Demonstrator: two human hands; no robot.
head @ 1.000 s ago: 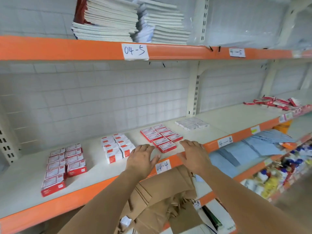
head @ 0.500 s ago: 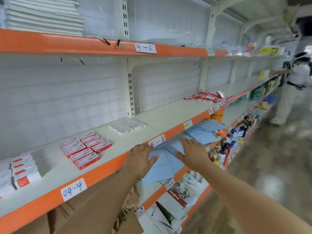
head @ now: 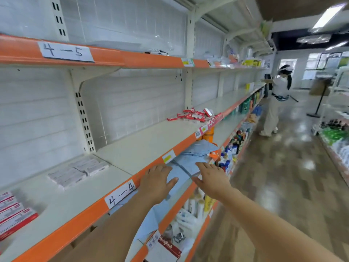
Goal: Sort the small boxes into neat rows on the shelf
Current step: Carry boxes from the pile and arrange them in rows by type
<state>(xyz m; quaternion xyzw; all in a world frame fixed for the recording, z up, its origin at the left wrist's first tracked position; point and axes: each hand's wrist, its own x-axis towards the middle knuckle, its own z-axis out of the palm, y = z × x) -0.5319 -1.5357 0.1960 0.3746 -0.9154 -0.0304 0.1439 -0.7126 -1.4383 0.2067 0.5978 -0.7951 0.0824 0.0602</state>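
The long shelf (head: 151,140) with its orange front edge runs away from you to the right, its white surface carrying several groups of small boxes. Below it, a lower shelf holds blue paper sheets (head: 190,159) that stick out past the edge. Down the aisle a person in white (head: 273,103) stands at the same shelving. Your left hand (head: 156,181) reaches forward with fingers straight and spread, holding nothing, its fingertips at the orange edge beside the paper label marked "4—4" (head: 120,194). Your right hand (head: 211,177) is likewise flat and spread, empty, hovering over the blue sheets just beside the left. A loose, untidy heap of red and white boxes (head: 194,115) lies further along the shelf, well apart from both hands. A tidy block of white boxes (head: 77,172) sits near the back to your left, and red-edged boxes in rows (head: 13,214) lie at the far left.
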